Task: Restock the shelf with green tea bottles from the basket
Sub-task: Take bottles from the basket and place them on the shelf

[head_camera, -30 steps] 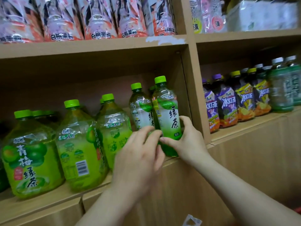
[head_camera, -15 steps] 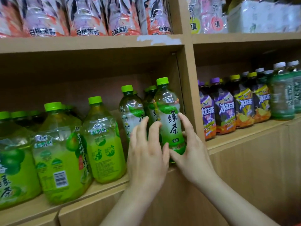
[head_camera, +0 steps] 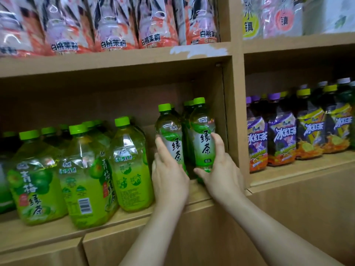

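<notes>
1. Where the right hand (head_camera: 222,169) reaches into the shelf, its grip is closed round the lower half of a slim clear plastic green tea bottle (head_camera: 203,139) with a lime-green cap and a white-and-green label. The thumb lies across the front near the base and the fingers run up the right side.
2. The left hand (head_camera: 170,181) has an open grip. Its straight fingers point upward and press against the left side of a second slim green tea bottle (head_camera: 170,135) of the same kind.
3. Both bottles stand upright, just beside each other, at the right end of the light wooden shelf board (head_camera: 57,233). The right one is close against the wooden upright divider (head_camera: 236,112). More lime-green caps show directly behind them.
4. Further left on the same board stand big squat plastic bottles of yellow-green plum tea (head_camera: 132,169), several rows deep. The nearest one is just beside the left hand.
5. On the shelf above sits a row of pink-and-orange wrapped bottles (head_camera: 115,25).
6. Past the divider stand dark iced tea bottles (head_camera: 280,135) with purple or yellow caps and labels.
</notes>
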A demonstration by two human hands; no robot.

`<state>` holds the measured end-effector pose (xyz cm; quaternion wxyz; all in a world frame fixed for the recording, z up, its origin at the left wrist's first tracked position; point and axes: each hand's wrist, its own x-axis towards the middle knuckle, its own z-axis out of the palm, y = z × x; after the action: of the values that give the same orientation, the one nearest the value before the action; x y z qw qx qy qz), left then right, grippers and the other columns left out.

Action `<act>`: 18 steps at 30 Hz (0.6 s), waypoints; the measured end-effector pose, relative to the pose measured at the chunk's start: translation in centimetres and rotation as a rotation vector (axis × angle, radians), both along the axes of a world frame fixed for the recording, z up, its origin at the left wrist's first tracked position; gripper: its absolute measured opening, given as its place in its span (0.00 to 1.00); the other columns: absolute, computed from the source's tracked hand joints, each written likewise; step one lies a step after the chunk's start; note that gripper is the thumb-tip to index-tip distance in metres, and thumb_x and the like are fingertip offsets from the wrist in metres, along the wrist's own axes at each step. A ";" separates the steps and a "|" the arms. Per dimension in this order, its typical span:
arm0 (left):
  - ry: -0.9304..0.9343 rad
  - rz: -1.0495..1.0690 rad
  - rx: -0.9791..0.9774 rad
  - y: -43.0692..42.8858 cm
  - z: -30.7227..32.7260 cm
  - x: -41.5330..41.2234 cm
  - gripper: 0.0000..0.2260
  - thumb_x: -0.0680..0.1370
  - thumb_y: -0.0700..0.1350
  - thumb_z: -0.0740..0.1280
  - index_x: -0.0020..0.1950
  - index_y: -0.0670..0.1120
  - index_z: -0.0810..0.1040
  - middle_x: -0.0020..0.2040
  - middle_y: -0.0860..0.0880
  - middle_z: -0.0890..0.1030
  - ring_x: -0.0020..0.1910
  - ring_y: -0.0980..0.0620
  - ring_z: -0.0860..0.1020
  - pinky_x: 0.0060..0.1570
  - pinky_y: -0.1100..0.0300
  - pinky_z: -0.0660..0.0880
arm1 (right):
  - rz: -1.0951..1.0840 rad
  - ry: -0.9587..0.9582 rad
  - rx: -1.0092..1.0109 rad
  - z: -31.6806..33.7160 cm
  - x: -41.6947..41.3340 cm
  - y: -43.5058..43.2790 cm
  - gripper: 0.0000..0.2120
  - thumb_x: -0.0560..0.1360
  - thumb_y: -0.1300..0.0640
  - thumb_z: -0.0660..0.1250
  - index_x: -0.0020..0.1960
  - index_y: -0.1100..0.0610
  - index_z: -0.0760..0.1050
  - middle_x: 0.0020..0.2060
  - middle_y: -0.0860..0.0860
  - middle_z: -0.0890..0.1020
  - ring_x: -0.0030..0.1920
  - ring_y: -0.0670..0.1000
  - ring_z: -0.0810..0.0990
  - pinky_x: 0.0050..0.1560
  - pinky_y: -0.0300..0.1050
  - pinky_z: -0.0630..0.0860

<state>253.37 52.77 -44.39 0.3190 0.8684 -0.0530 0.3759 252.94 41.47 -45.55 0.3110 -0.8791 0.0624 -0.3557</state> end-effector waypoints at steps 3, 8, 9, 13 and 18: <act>0.044 0.032 0.015 -0.7 0.1 1.2 0.41 0.75 0.44 0.69 0.77 0.44 0.43 0.62 0.40 0.76 0.58 0.40 0.75 0.56 0.49 0.72 | 0.020 0.021 -0.013 -0.1 0.1 0.0 0.47 0.71 0.44 0.71 0.73 0.38 0.37 0.60 0.52 0.76 0.54 0.56 0.80 0.48 0.50 0.76; 0.188 0.068 -0.080 -1.1 0.6 3.9 0.32 0.76 0.46 0.68 0.75 0.41 0.56 0.56 0.39 0.81 0.56 0.37 0.78 0.53 0.49 0.73 | 0.068 -0.035 0.023 -0.6 0.3 -0.2 0.36 0.78 0.46 0.61 0.74 0.39 0.39 0.60 0.52 0.75 0.52 0.56 0.80 0.47 0.52 0.77; 0.210 0.069 -0.116 -1.1 0.7 4.4 0.29 0.76 0.45 0.68 0.73 0.42 0.59 0.56 0.39 0.81 0.56 0.37 0.78 0.52 0.49 0.73 | 0.057 -0.057 0.012 -0.8 0.3 -0.2 0.34 0.78 0.47 0.61 0.74 0.39 0.41 0.62 0.52 0.74 0.52 0.55 0.79 0.46 0.51 0.77; 0.263 -0.022 -0.329 -1.4 1.0 6.7 0.20 0.75 0.38 0.67 0.67 0.45 0.68 0.59 0.42 0.79 0.59 0.40 0.77 0.56 0.52 0.72 | 0.018 -0.070 -0.071 -1.0 0.3 -0.1 0.30 0.79 0.50 0.60 0.74 0.37 0.46 0.64 0.51 0.69 0.51 0.53 0.78 0.44 0.49 0.75; 0.299 -0.058 -0.432 -1.9 1.4 9.7 0.21 0.76 0.37 0.67 0.68 0.47 0.70 0.63 0.45 0.78 0.62 0.43 0.76 0.60 0.53 0.71 | -0.033 0.090 -0.217 -0.1 0.6 -0.2 0.30 0.79 0.59 0.57 0.74 0.38 0.48 0.56 0.53 0.69 0.48 0.55 0.78 0.38 0.46 0.68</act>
<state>263.03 50.82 -42.95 0.5119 0.8243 0.0514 0.2365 253.50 41.26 -45.61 0.2050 -0.9215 0.0520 -0.3257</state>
